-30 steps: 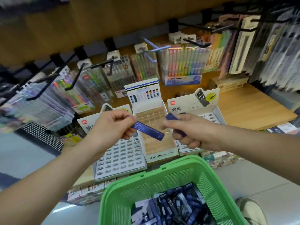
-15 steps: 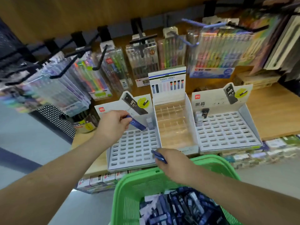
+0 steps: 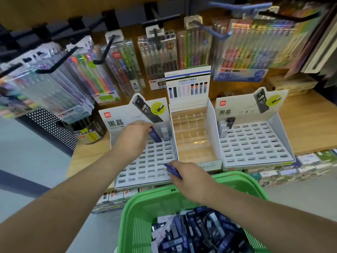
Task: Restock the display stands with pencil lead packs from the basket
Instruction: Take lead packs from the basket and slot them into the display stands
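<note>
1. The wooden shelf [image 3: 310,125] runs across in front of the person, and pen packs [image 3: 156,57] hang from hooks above it.
2. The green basket [image 3: 144,212] sits nearest the person, below the shelf edge. A heap of dark blue and black pencil lead packs [image 3: 197,230] lies in it.
3. Three stands are side by side on the shelf. The left display stand [image 3: 145,172] is a white grid of slots, the middle stand [image 3: 191,143] has clear dividers, and the right display stand [image 3: 255,145] is slotted like the left one.
4. The left hand [image 3: 133,137] reaches over the back rows of the left display stand. Its fingers are curled round a blue lead pack [image 3: 155,134], which is nearly upright with its lower end at a slot. I cannot tell whether it is seated.
5. The right hand [image 3: 189,178] hangs over that stand's front right corner, just beyond the basket's far rim. Its fingers are clamped on blue packs [image 3: 173,170], which look like two stacked, though the blur makes that uncertain.
6. A few standing packs [image 3: 225,127] occupy the back left corner of the right display stand.
7. A grey HB 0.7 pack [image 3: 165,133] stands upright just to the right of the pack in the left hand.
</note>
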Demonstrator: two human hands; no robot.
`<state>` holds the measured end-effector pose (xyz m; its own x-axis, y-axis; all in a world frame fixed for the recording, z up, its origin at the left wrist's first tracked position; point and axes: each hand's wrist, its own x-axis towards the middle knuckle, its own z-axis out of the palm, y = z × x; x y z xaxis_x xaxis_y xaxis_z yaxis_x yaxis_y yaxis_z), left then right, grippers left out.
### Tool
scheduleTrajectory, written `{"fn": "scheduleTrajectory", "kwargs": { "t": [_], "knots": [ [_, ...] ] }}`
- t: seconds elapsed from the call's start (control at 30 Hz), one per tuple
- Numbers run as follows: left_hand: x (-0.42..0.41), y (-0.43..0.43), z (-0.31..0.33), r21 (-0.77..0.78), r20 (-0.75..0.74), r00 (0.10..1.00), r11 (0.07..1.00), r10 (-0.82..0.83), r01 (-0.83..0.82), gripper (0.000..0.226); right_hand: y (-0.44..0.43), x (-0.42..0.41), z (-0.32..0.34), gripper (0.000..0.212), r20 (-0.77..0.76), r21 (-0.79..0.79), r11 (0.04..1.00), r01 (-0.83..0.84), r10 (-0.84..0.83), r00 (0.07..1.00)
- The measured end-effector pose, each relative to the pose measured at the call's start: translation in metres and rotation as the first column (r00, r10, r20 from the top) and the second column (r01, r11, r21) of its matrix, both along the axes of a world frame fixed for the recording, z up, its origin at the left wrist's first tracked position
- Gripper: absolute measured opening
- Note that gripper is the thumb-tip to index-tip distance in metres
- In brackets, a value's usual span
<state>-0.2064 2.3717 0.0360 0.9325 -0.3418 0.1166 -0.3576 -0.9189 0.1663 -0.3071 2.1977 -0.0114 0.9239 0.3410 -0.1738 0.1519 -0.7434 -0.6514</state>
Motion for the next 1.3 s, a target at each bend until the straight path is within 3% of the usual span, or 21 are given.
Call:
{"fn": "scheduleTrajectory", "kwargs": {
  "t": [0.2, 0.3, 0.4, 0.47, 0.53, 0.57, 0.63, 0.7, 0.83, 1.0, 1.17, 1.3],
  "knots": [
    [-0.004, -0.012, -0.002, -0.125, 0.048, 0.996, 0.99, 0.073, -0.067, 0.017, 0.002, 0.001, -0.002, 0.017, -0.004, 0.02, 0.999, 0.038, -0.038, 0.999],
    [0.0, -0.014, -0.002, -0.11, 0.054, 0.996, 0.992, 0.065, -0.059, 0.021, 0.0, 0.002, -0.002, 0.018, -0.017, 0.028, 0.998, 0.05, -0.049, 0.999],
    [0.003, -0.013, 0.003, -0.029, 0.065, 0.995, 0.997, 0.071, -0.07, 0.025, -0.001, 0.003, 0.004, 0.015, -0.125, 0.211, 0.968, 0.135, -0.11, 0.986],
    [-0.002, -0.013, 0.009, 0.019, 0.034, 0.997, 0.997, 0.07, -0.071, 0.028, -0.003, 0.007, 0.014, 0.007, -0.284, 0.425, 0.853, 0.304, -0.193, 0.939],
    [-0.01, -0.015, 0.021, 0.021, 0.007, 0.996, 0.996, 0.087, -0.087, 0.029, -0.007, 0.015, 0.03, 0.013, -0.512, 0.54, 0.675, 0.502, -0.21, 0.833],
    [-0.014, -0.018, 0.03, -0.047, -0.024, 0.994, 0.993, 0.104, -0.105, 0.027, -0.01, 0.019, 0.04, 0.018, -0.624, 0.569, 0.58, 0.583, -0.157, 0.766],
    [-0.024, -0.024, 0.053, -0.385, -0.241, 0.966, 0.904, 0.097, -0.187, 0.022, -0.018, 0.024, 0.064, 0.023, -0.742, 0.612, 0.431, 0.663, 0.024, 0.67],
    [-0.04, -0.032, 0.081, -0.641, -0.481, 0.873, 0.71, -0.077, -0.291, 0.018, -0.027, 0.023, 0.09, 0.026, -0.735, 0.662, 0.407, 0.63, 0.184, 0.653],
    [-0.071, -0.037, 0.119, -0.709, -0.478, 0.857, 0.661, -0.192, -0.248, 0.021, -0.038, 0.009, 0.133, 0.032, -0.66, 0.729, 0.488, 0.48, 0.316, 0.682],
    [-0.11, -0.033, 0.141, -0.757, -0.479, 0.844, 0.599, -0.24, -0.26, 0.026, -0.045, -0.024, 0.168, 0.023, -0.631, 0.686, 0.588, 0.428, 0.189, 0.752],
    [-0.144, -0.04, 0.154, -0.777, -0.417, 0.893, 0.576, -0.167, -0.255, 0.029, -0.055, -0.053, 0.185, 0.024, -0.627, 0.701, 0.493, 0.514, 0.085, 0.774],
    [-0.175, -0.057, 0.155, -0.797, -0.473, 0.841, 0.535, -0.263, -0.281, 0.061, -0.055, -0.066, 0.19, 0.005, -0.559, 0.749, 0.354, 0.559, -0.115, 0.821]
  ]
}}
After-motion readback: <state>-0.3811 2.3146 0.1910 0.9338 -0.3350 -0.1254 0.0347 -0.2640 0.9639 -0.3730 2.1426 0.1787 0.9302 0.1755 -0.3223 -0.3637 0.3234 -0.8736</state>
